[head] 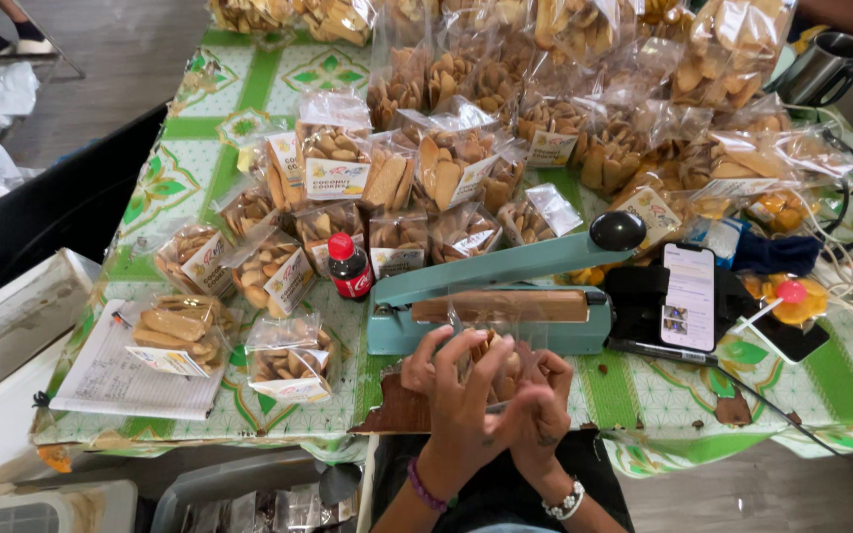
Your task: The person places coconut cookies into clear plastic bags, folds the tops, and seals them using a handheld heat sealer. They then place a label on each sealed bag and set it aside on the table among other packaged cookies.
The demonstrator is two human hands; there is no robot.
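Hands: the left hand and right hand both grip a clear bag of cookies.
Edge: hands sit at the desk edge, beside the sealer.

Setting: small home-style food-packing station. Evidence: surface under a green patterned oilcloth, crowded beyond the grip with sealed clear bags of biscuits, most labelled; teal impulse heat sealer directly ahead of the grip; lined notebook far left of it; phone and cables to its right; wooden floor past the surface.
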